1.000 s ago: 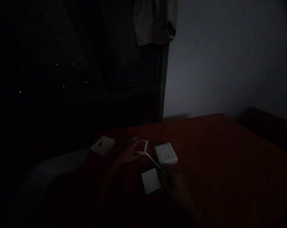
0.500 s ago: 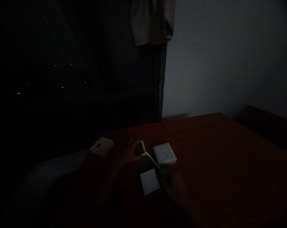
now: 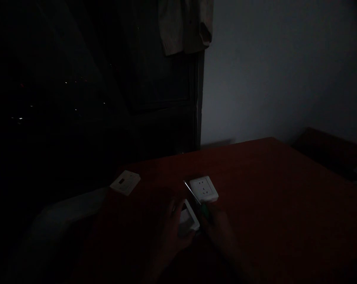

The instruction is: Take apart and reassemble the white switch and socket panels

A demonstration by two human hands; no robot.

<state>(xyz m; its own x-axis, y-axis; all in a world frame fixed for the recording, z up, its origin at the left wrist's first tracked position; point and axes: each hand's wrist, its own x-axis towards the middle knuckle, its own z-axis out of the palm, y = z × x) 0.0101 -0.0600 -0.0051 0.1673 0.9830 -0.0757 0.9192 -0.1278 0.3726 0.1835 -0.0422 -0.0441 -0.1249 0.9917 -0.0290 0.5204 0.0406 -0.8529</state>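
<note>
My left hand [image 3: 174, 232] grips a white square cover frame [image 3: 192, 216] by its edges, close to the table's near side. Through the frame's opening shows the pale switch panel [image 3: 184, 221], mostly covered by the hand and frame. Whether frame and panel touch I cannot tell. My right hand [image 3: 218, 227] is closed around the green handle of a screwdriver [image 3: 193, 192]; its bare metal tip points up and left, touching nothing visible. Just beyond that hand lies a white wall socket [image 3: 204, 188], face up.
A white box-like plate with a dark slot [image 3: 125, 182] lies at the table's left edge. The reddish-brown table [image 3: 270, 189] extends right toward a pale wall [image 3: 279, 71]. Behind are a dark window and a hanging cloth [image 3: 184, 27]. The scene is very dim.
My left hand has brought the white frame toward me, from beside the screwdriver tip to over the switch panel. The tip no longer meets the frame; my right hand has barely moved.
</note>
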